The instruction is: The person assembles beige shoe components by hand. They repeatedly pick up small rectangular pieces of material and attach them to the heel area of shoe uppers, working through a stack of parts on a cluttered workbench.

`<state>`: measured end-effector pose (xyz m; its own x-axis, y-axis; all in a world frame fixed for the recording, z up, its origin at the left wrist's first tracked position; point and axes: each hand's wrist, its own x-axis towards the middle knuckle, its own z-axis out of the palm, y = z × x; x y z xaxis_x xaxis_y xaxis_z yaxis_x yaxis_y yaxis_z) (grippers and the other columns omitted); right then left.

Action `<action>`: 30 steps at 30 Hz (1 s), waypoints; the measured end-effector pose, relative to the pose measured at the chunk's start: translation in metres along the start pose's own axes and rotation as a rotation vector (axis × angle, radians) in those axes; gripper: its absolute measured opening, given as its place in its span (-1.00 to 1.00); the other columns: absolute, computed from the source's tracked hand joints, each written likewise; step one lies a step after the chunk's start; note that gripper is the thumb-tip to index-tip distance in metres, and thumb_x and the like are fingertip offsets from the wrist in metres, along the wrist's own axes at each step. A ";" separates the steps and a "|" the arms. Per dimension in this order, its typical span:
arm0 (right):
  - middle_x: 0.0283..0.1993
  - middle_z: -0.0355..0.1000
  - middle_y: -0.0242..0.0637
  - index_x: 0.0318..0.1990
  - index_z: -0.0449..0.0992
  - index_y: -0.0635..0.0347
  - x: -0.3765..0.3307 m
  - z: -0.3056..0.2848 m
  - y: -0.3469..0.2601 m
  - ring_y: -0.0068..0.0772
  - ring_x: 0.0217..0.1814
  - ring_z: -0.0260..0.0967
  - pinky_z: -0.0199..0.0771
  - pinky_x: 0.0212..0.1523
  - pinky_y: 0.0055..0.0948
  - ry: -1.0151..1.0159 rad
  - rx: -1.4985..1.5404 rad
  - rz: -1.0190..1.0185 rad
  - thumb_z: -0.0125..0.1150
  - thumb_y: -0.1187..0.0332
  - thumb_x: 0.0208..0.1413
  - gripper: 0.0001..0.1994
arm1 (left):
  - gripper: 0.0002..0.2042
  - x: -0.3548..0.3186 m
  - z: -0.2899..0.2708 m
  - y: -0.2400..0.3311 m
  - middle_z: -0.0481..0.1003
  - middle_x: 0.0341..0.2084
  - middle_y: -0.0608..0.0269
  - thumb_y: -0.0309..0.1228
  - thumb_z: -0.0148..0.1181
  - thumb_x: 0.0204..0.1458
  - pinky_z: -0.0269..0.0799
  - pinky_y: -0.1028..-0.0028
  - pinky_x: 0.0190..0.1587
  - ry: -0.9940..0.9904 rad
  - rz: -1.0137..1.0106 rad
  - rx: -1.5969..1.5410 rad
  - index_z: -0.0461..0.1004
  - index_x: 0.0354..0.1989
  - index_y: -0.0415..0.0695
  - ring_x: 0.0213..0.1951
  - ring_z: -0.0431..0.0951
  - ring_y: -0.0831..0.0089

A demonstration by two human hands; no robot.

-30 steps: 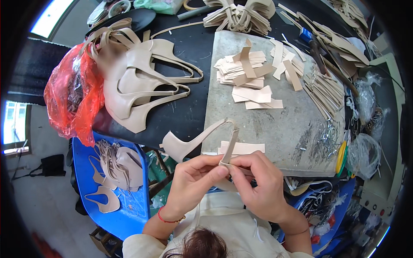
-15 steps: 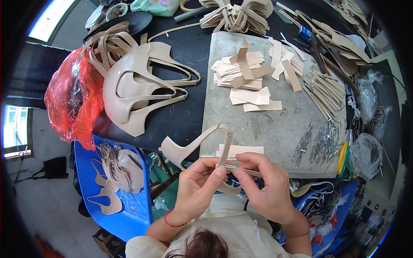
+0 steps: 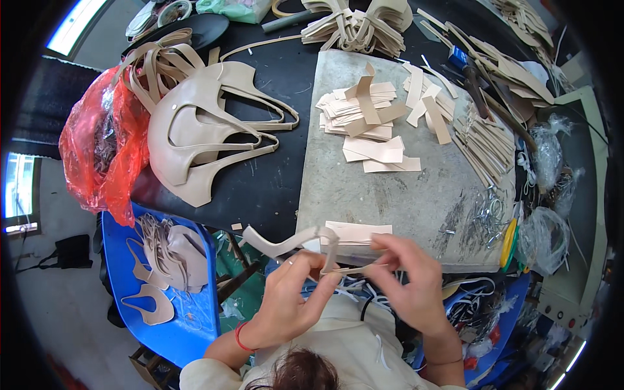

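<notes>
My left hand [image 3: 294,300] pinches a beige leather shoe-upper piece [image 3: 281,246], closed around its narrow folded strap. The piece's wider end sticks out to the left, at the near edge of the grey slab [image 3: 390,195]. To the right, my right hand [image 3: 413,286] has thumb and finger closed on the thin end of a beige strap [image 3: 353,270] that runs across from the left hand. The fingers are slightly blurred. Just beyond the hands, on the slab, lie pale leather strips [image 3: 359,232].
More beige strips [image 3: 357,107] are stacked on the slab. Cut uppers [image 3: 195,136] lie on the black tabletop beside a red plastic bag [image 3: 107,149]. A blue chair [image 3: 195,331] holds leather pieces. Yellow-handled scissors [image 3: 509,244] and clear bags [image 3: 549,240] are at right.
Both hands have come nearer my body and the right hand has moved slightly away from the left. The leather piece has dropped lower and turned edge-on. The whole view has shifted slightly.
</notes>
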<state>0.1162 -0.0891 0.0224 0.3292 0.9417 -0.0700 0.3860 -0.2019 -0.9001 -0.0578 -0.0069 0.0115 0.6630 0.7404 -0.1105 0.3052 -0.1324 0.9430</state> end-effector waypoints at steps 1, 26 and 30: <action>-0.25 0.47 -0.17 -0.14 0.50 0.30 -0.003 -0.009 0.009 -0.40 -0.37 0.47 0.44 -0.37 -0.51 0.018 0.012 0.011 0.31 0.54 -0.05 -0.73 | -0.88 -0.002 0.002 0.001 0.52 -0.40 0.19 -0.51 0.16 0.08 0.46 0.53 -0.27 0.014 -0.051 -0.052 0.44 -0.27 -0.32 -0.36 0.52 0.55; -0.39 0.41 -0.24 -0.20 0.47 0.25 0.032 -0.034 0.017 -0.23 -0.40 0.39 0.43 -0.32 -0.36 0.006 -0.390 0.227 0.32 0.43 -0.06 -0.75 | -0.78 0.039 0.040 -0.004 0.50 -0.47 0.17 -0.57 0.24 -0.04 0.42 0.59 -0.51 0.193 -0.037 0.370 0.45 -0.19 -0.31 -0.57 0.47 0.55; -0.25 0.39 -0.21 -0.15 0.48 0.23 0.031 -0.044 0.016 -0.19 -0.17 0.33 0.36 -0.12 -0.28 -0.008 -0.374 -0.224 0.35 0.39 -0.11 -0.68 | -0.79 0.027 0.029 -0.008 0.52 -0.42 0.15 -0.58 0.26 -0.03 0.47 0.57 -0.42 0.181 0.069 0.110 0.45 -0.20 -0.31 -0.48 0.55 0.51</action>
<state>0.1705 -0.0749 0.0251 0.1955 0.9751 0.1047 0.7331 -0.0743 -0.6760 -0.0226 -0.0051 -0.0086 0.5542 0.8321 0.0212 0.3424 -0.2510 0.9054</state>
